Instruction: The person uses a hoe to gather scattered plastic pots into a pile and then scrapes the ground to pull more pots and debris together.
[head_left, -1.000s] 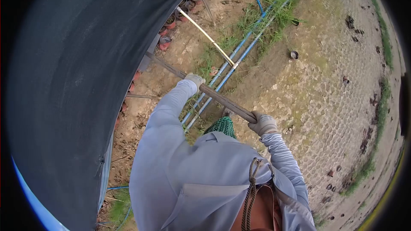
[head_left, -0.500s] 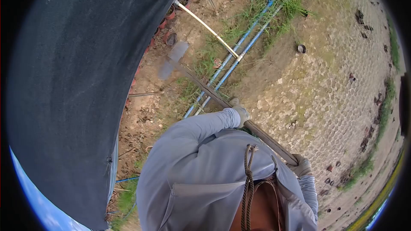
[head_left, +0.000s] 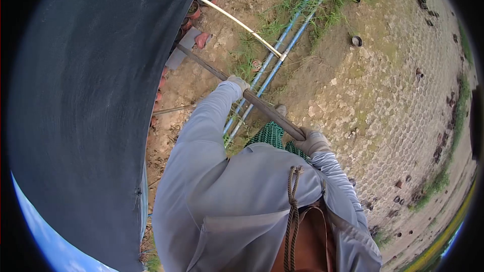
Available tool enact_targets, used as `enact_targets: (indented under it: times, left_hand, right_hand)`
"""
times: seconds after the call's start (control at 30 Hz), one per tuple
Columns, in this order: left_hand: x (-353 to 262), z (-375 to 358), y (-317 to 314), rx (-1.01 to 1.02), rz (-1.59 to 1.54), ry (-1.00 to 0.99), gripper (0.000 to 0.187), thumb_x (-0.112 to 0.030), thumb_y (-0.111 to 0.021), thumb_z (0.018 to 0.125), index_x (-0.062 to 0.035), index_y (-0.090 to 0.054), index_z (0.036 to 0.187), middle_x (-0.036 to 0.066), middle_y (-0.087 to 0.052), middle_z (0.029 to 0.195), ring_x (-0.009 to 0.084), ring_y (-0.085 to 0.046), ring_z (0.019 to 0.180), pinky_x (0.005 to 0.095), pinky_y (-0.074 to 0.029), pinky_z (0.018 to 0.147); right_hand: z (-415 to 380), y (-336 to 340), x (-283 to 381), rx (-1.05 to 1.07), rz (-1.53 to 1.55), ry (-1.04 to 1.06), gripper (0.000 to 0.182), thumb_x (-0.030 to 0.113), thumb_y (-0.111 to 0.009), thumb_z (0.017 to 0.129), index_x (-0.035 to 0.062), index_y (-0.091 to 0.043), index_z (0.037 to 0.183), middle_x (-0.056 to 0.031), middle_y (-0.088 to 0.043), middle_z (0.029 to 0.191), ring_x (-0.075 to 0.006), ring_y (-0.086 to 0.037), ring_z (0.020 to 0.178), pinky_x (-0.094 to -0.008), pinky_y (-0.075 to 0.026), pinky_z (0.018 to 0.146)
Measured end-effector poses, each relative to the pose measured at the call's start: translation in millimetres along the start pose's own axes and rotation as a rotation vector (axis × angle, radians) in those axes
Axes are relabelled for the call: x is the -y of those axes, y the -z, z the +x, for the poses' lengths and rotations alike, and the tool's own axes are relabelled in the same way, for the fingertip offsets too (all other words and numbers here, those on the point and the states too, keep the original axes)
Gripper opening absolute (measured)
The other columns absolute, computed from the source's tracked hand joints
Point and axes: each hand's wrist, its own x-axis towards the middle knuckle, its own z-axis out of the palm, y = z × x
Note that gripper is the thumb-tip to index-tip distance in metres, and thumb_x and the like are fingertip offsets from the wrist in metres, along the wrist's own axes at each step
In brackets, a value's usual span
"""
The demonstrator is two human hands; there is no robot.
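Note:
A long wooden handle [head_left: 267, 109] runs diagonally across the middle of the view, with a flat grey blade [head_left: 182, 49] at its far upper-left end. The blade lies on the soil beside a reddish pot [head_left: 202, 40], close to the dark cloth edge. My left hand [head_left: 238, 83], in a pale glove, is closed around the middle of the handle, just left of the blue pipes. Near the handle's lower-right end, my right hand [head_left: 312, 141], also gloved, is wrapped round it in front of my body.
Dark shade cloth [head_left: 85, 95] covers the left side. Two blue pipes [head_left: 290, 40] cross the ground, joined by a white pipe [head_left: 239, 23]. Grass [head_left: 330, 0] grows around them. Cracked ground with a small black pot [head_left: 356, 41] and scattered pots lies right.
Both hands and the handle have moved up and left. The blade has shifted left to the cloth edge, beside the pots. Green patterned clothing now shows below the handle.

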Motion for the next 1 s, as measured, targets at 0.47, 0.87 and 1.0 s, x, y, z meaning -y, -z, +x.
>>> enact_targets:
  times: [0.47,0.87,1.0]
  left_hand:
    - [-314.2,-21.1,-47.0,-0.006,-0.144,-0.842,0.049,-0.037,-0.057,0.078,-0.0122,-0.055,0.121,0.013,-0.057,0.12,0.0273,-0.053,0.114,0.0404,-0.042,0.095]
    - [-390.7,-18.4,-58.9,0.116,0.175,-0.532,0.05,-0.016,-0.066,0.067,-0.0162,-0.059,0.117,0.009,-0.064,0.11,0.0266,-0.058,0.108,0.0388,-0.046,0.09]
    - [-414.7,-25.4,-66.7,-0.061,0.052,-0.481,0.052,-0.016,-0.065,0.068,-0.0173,-0.058,0.119,0.008,-0.064,0.109,0.0266,-0.058,0.108,0.0373,-0.043,0.094]
  right_hand:
    - [-283.8,-79.2,-233.7,-0.112,0.37,-0.371,0.049,0.026,-0.079,0.062,0.0045,-0.065,0.104,-0.012,-0.069,0.087,-0.0205,-0.067,0.08,-0.0312,-0.052,0.074]
    - [-302.1,-188.9,-242.0,-0.172,0.647,-0.376,0.042,0.023,-0.073,0.071,0.0023,-0.063,0.106,-0.0125,-0.068,0.093,-0.0179,-0.063,0.087,-0.03,-0.049,0.076]
    - [-395.0,-263.4,-358.8,-0.508,0.743,-0.53,0.018,0.008,-0.065,0.076,0.0067,-0.069,0.094,-0.003,-0.066,0.07,-0.0088,-0.057,0.064,-0.026,-0.047,0.061]
